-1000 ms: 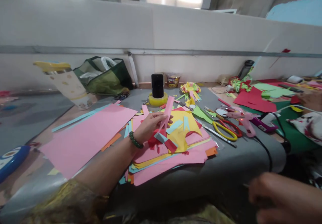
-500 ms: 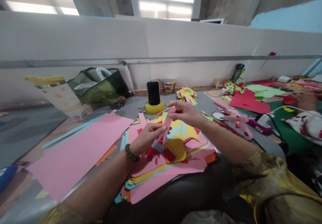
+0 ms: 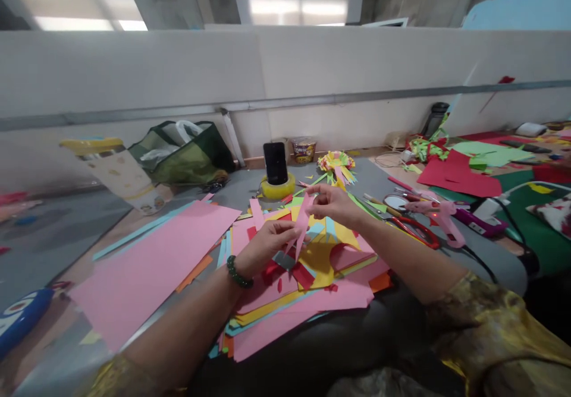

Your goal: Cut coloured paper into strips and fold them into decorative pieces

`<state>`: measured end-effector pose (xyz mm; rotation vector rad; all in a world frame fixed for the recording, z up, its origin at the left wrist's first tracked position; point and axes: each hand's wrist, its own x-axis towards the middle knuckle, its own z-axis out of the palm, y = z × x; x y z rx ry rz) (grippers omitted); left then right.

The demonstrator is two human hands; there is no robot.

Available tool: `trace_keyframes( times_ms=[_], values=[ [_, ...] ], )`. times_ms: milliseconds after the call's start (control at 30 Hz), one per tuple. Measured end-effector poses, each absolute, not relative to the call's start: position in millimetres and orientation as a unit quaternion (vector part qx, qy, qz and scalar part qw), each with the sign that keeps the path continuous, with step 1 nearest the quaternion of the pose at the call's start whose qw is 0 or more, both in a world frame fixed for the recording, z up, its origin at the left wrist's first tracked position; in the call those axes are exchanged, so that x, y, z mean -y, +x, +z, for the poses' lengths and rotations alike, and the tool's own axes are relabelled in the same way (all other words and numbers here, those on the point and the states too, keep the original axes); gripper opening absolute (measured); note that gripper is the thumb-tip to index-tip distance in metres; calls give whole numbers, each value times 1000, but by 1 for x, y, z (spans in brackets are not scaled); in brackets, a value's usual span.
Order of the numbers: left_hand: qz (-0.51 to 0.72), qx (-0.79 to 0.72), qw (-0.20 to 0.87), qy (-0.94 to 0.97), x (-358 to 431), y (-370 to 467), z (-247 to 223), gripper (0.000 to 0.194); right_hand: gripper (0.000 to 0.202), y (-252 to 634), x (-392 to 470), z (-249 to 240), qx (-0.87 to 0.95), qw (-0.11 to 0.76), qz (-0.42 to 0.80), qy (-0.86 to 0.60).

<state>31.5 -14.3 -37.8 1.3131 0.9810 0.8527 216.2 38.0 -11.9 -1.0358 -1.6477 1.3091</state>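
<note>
A pink paper strip [image 3: 302, 226] is stretched between my two hands, its lower end split into narrow tails. My left hand [image 3: 270, 245], with a dark green bead bracelet [image 3: 238, 271] at the wrist, pinches it low down. My right hand [image 3: 334, 205] pinches its upper end between thumb and fingers. Below both hands lies a stack of coloured paper [image 3: 307, 302], pink sheets mostly, topped by yellow paper [image 3: 319, 263] and red scraps [image 3: 303, 276]. A large pink sheet [image 3: 156, 260] rests left of the stack.
A phone [image 3: 275, 164] stands in a yellow tape roll [image 3: 277, 188] at the back, near a frilled paper flower [image 3: 336, 165]. Red-handled scissors [image 3: 414, 230] and a pink glue gun [image 3: 446, 221] lie right. A tumbler [image 3: 118, 174] and green bag [image 3: 187, 153] are left.
The view has swung slightly, shifting the far-right things outward; the other person's hand has left view. Both my hands still hold the pink strip, now more upright.
</note>
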Motion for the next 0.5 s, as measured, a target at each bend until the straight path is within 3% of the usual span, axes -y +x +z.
trace_keyframes(
  times_ms=[133, 267, 367, 500],
  values=[
    [371, -447, 546, 604, 14, 30, -37, 38, 37, 224, -44, -9, 641, 329, 510, -470],
    [402, -446, 289, 745, 18, 30, -36, 23, 40, 232, -46, -9, 668, 264, 442, -537],
    [297, -371, 172, 863, 25, 33, -36, 27, 43, 233, -46, -11, 717, 213, 368, -552],
    [151, -288, 120, 938, 31, 40, -35, 35, 43, 234, -45, -11, 761, 154, 295, -557]
  ],
)
